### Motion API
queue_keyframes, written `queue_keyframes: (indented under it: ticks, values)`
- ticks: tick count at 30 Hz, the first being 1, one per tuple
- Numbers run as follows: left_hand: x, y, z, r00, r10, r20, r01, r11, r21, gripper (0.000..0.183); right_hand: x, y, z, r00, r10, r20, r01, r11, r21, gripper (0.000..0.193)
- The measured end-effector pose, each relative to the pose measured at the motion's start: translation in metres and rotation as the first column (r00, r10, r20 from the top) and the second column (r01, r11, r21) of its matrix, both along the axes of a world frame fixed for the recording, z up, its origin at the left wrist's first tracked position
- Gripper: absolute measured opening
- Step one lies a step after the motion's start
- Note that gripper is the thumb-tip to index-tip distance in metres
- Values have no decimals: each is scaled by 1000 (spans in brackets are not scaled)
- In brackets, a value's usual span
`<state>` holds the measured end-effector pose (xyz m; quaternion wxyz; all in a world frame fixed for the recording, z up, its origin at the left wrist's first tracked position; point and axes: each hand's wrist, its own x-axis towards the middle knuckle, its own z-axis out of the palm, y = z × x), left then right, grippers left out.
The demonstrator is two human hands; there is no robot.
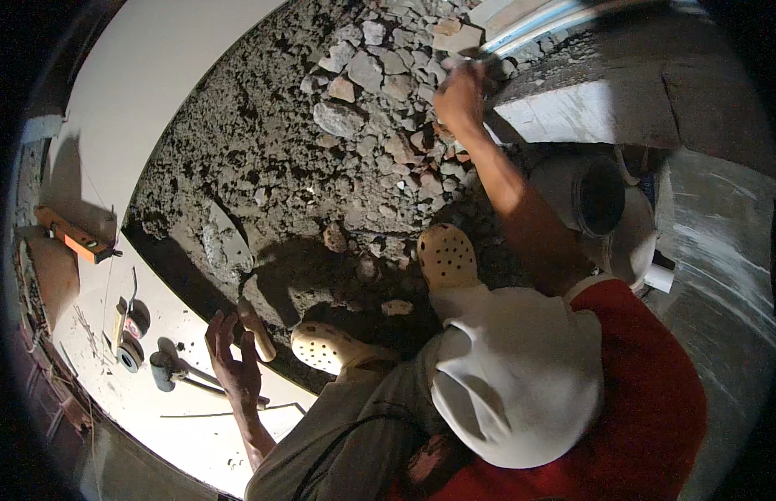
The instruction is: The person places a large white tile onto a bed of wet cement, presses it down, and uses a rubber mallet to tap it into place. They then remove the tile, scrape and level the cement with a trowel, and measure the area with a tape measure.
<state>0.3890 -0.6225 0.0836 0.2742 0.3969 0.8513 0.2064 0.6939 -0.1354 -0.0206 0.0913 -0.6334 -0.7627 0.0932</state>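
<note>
My right hand (461, 98) reaches out to the far side of a bed of broken stones (367, 71), its fingers curled at a pale piece. What it grips there is too small and shaded to make out. At the lower left, my left hand (234, 363) hangs with fingers apart beside the wooden handle of a trowel (256, 330). The mortar-smeared trowel blade (227, 242) lies on the rough grey mortar (212, 150). A rubber mallet (162, 371) rests on the pale slab left of that hand.
A curved pale slab (162, 50) borders the mortar. On it lie an orange spirit level (75, 235) and a dark roll (129, 357). My clogs (448, 255) stand in the mortar. A bucket (601, 196), white-faced block (555, 115) and pipes (542, 25) sit on the right.
</note>
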Motion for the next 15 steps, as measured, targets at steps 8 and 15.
queue_keyframes:
  ticks: [8, 15]
  values:
    - [-1, 14, -2, 997, -27, 71, 22, 997, 74, 34, 0, 114, -27, 812, -582, 46, 580, 813, 51, 56]
    - [3, 20, 8, 999, -30, 27, 30, 999, 18, 34, 12, 111, -34, 820, -472, 324, 484, 874, 47, 56]
